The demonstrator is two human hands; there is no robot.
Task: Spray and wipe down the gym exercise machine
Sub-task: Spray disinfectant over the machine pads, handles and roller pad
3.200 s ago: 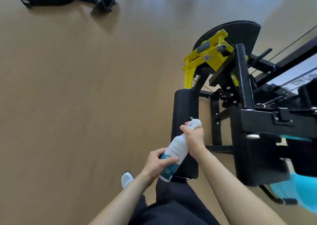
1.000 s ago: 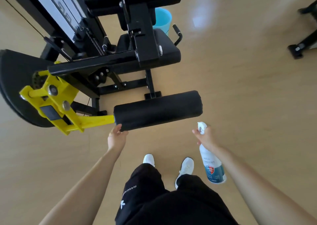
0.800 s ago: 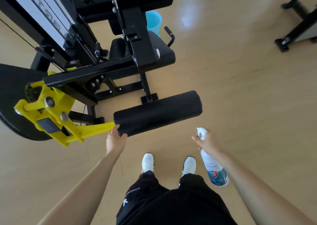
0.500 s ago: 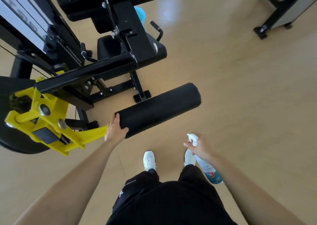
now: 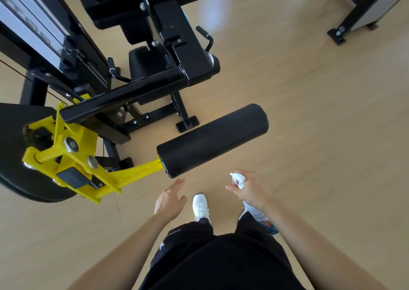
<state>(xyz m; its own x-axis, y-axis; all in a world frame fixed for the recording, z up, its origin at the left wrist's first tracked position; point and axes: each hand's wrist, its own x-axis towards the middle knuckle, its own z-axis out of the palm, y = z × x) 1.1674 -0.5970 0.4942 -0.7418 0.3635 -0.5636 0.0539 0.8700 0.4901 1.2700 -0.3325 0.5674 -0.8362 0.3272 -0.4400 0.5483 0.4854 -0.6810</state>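
The black gym machine (image 5: 177, 53) fills the upper left, with a yellow lever arm (image 5: 73, 157) carrying a black padded roller (image 5: 212, 139) that points toward me. Just below the roller's near end hovers my left hand (image 5: 170, 199), its fingers straight and touching nothing. My right hand (image 5: 247, 190) grips the neck of a white spray bottle (image 5: 262, 218), nozzle up and toward the roller, bottle body hanging down beside my right leg.
A black weight disc (image 5: 15, 152) sits at the far left behind the yellow arm. Another machine's black base (image 5: 345, 24) stands at the top right. Bare wooden floor (image 5: 321, 135) stretches to the right of the roller. My white shoe (image 5: 200, 205) stands below it.
My left hand has let go of the roller's near end and dropped back a little. The right hand with the bottle has stayed low beside my leg.
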